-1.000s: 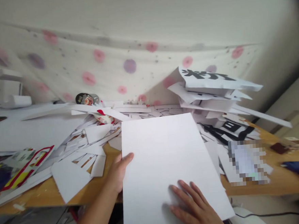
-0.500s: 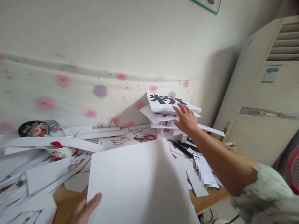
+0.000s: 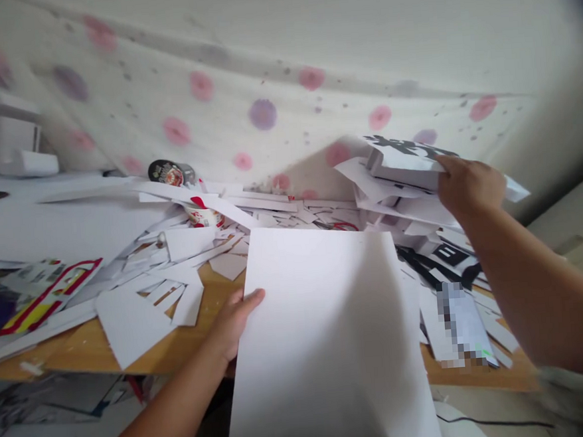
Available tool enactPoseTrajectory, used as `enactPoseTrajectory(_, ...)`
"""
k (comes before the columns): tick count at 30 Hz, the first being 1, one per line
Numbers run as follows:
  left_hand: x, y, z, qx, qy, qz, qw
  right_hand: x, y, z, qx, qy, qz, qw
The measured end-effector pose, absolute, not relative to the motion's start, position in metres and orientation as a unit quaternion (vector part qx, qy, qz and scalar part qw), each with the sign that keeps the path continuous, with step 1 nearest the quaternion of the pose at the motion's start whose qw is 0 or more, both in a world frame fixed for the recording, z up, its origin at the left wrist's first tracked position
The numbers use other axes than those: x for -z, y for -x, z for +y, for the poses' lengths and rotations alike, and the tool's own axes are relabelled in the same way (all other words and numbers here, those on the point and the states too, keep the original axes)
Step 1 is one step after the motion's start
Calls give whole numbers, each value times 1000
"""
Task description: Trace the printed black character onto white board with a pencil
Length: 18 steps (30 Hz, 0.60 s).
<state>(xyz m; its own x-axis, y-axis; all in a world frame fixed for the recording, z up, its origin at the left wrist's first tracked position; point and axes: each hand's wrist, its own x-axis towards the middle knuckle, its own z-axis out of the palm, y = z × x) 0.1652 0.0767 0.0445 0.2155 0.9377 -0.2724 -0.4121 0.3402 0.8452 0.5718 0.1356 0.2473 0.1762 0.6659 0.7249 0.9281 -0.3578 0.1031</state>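
Note:
A large white board stands out in front of me at the table's front edge. My left hand grips its left edge, thumb on the face and the other fingers hidden behind. At the right, my right hand is closed on the right end of a thick white piece with black character strokes, which sits tilted on top of a pile of white sheets. Its fingertips are partly hidden by the hand.
White paper scraps cover much of the wooden table. A red-and-white cup and a black-lidded tub stand behind. A phone lies at the right near black cutouts. A colourful bag lies left.
The view has turned left. My right hand has gone from open fingers beside the lettered sheet to gripping the lettered piece. My left hand still holds the board.

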Motion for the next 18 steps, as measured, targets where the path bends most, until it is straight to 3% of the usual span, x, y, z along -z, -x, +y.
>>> enactPoseTrajectory(12, -69, -164, 53, -485, -378, 398, 681, -186, -595, 85, 479, 570, -592, 310)
enactPoseTrajectory(18, -85, -167, 46, -487, -362, 395, 690, -150, -573, 27, 488, 472, -659, 323)
